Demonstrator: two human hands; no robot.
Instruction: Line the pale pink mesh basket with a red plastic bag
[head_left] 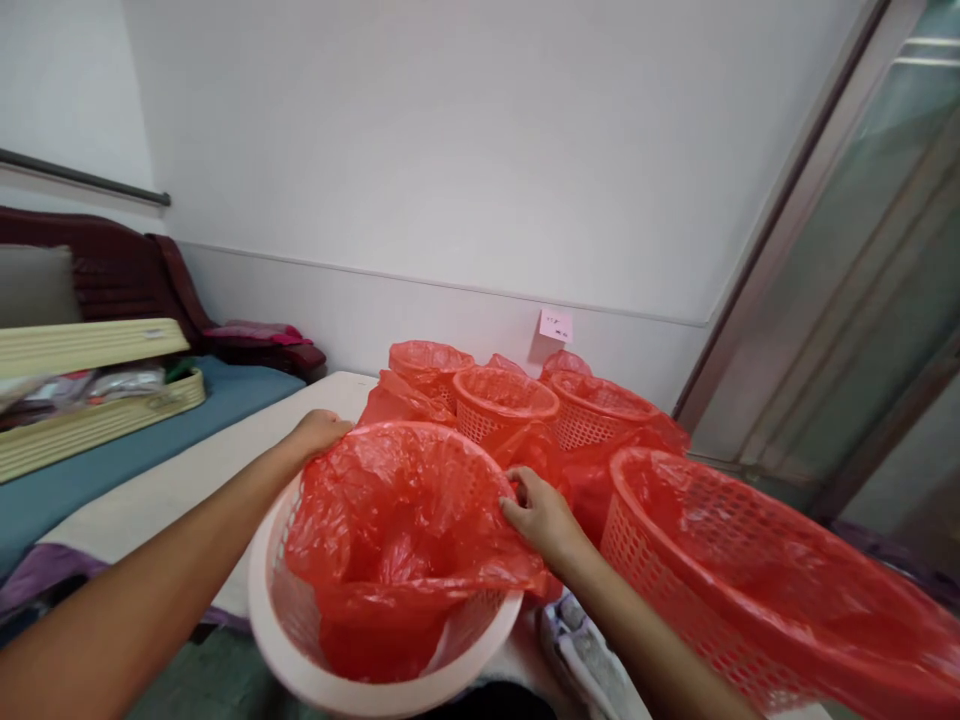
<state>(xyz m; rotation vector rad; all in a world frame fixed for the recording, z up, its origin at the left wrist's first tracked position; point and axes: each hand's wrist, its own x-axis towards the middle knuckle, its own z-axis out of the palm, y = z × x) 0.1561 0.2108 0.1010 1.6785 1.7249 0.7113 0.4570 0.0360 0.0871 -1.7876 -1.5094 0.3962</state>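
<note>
A white plastic basket (264, 600) with latticed sides is tilted toward me, a red plastic bag (405, 500) spread inside it. The bag covers the far part of the rim, while the near rim is bare. My left hand (324, 432) is closed on the bag at the far left rim; its fingertips are partly hidden. At the right rim, my right hand (534, 508) pinches the bag between thumb and fingers. The bag's near edge sags across the basket's opening.
Several lined baskets (506, 392) stand behind, and a larger-looking one (675, 540) is close on my right. A pink note (556, 325) is on the wall. To the left are a yellow case (97, 410) and a dark headboard (112, 265). A shoe (581, 650) shows below my right forearm.
</note>
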